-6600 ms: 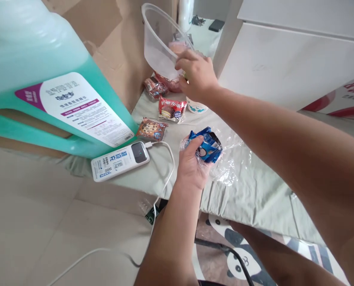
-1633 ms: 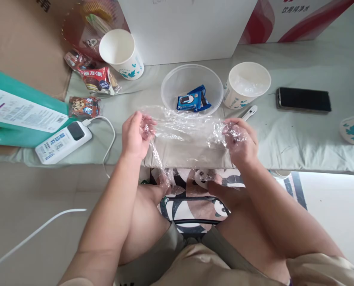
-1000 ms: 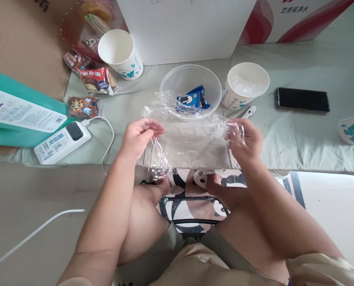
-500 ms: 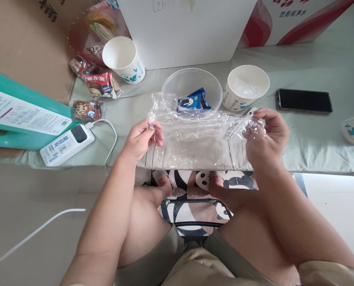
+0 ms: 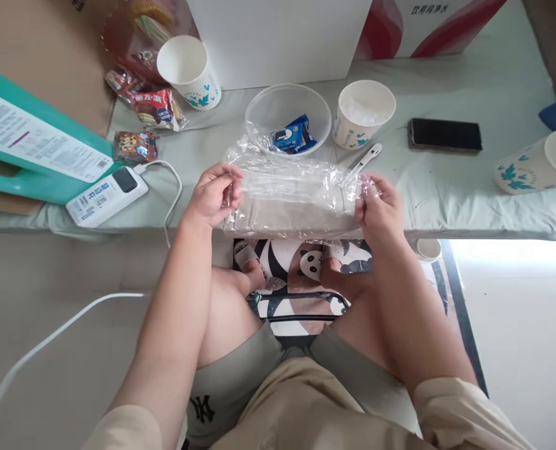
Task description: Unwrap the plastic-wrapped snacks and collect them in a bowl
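Observation:
A crinkled sheet of clear plastic film (image 5: 297, 187) stretches between my two hands over the front edge of the table. My left hand (image 5: 215, 194) pinches its left end with curled fingers. At the other end, my right hand (image 5: 381, 205) grips a bunched part of the film. Just behind it stands a clear round plastic bowl (image 5: 325, 119) with blue snack packets (image 5: 293, 135) inside; the film's upper left part overlaps the bowl's front. A slim white tool (image 5: 367, 157) lies near my right hand, its lower end seen through the film.
Behind the bowl's right side is a paper cup (image 5: 348, 131) holding something clear; a phone (image 5: 444, 135) and another cup (image 5: 516, 172) lie farther right. At left are a cup (image 5: 198, 87), wrapped snacks (image 5: 136, 147), a white power bank (image 5: 107, 197) with its cable, and a green container (image 5: 39, 144).
My hands have come closer together, the right one moving inward, so the film hangs slacker. More of the white tool shows. The whole view has shifted.

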The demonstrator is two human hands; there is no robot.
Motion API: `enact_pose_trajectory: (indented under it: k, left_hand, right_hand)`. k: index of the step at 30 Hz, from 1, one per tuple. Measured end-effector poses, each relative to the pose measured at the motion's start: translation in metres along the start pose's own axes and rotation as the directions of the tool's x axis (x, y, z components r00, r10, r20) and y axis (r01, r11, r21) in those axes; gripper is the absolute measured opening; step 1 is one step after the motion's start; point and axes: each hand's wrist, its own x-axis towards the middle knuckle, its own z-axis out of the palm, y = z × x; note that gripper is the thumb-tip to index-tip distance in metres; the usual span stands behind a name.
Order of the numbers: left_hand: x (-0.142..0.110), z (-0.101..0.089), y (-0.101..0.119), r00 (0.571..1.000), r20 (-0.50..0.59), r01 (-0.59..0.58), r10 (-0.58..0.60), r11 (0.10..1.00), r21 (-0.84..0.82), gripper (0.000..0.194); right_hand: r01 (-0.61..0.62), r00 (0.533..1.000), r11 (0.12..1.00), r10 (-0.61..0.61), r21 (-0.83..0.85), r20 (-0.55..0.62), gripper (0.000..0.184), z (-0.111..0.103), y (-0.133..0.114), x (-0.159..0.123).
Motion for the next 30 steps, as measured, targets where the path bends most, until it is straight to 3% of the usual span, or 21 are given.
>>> enact_pose_trajectory:
  k: [6,10,17,19,22,25,28,30]
  left_hand:
    - [-0.004,0.01,0.0,1.0,0.013,-0.017,0.017,1.0,0.0,0.015]
    - [-0.006,0.014,-0.001,0.996,-0.038,-0.079,0.08,0.997,0.018,0.021]
    - [0.02,0.017,-0.018,0.981,-0.185,-0.053,0.063,0.997,0.055,0.049]
    - [0.032,0.017,-0.022,0.971,-0.227,-0.06,0.073,0.996,0.062,0.048]
    - [0.041,0.017,-0.022,0.973,-0.214,-0.068,0.083,0.995,0.077,0.036]
    - [0.036,0.016,-0.017,0.99,-0.1,-0.088,0.095,0.993,0.078,0.02]
    - [0.027,0.016,-0.011,0.997,-0.023,-0.074,0.076,0.996,0.049,0.028]
    - [0.022,0.015,-0.008,0.999,-0.011,-0.033,0.034,0.999,0.038,0.043]
  right_hand:
    - [0.16,0.987,0.986,-0.16,0.049,-0.016,0.027,-0.001,-0.005,0.004]
    - [0.261,0.965,0.965,-0.26,0.028,-0.032,0.027,-0.003,-0.01,0.009]
    - [0.383,0.918,0.921,-0.371,-0.07,0.141,0.019,-0.025,-0.018,0.002]
    - [0.402,0.902,0.913,-0.381,-0.074,0.202,0.028,-0.026,-0.018,0.001]
    - [0.315,0.926,0.947,-0.293,-0.056,0.239,0.053,-0.022,-0.017,0.005]
    - [0.186,0.977,0.982,-0.187,0.015,0.101,0.062,-0.012,-0.013,0.014]
    - [0.131,0.991,0.991,-0.132,0.017,0.005,0.045,-0.004,-0.011,0.023]
    - [0.088,0.995,0.995,-0.085,-0.047,0.058,0.022,0.0,-0.011,0.026]
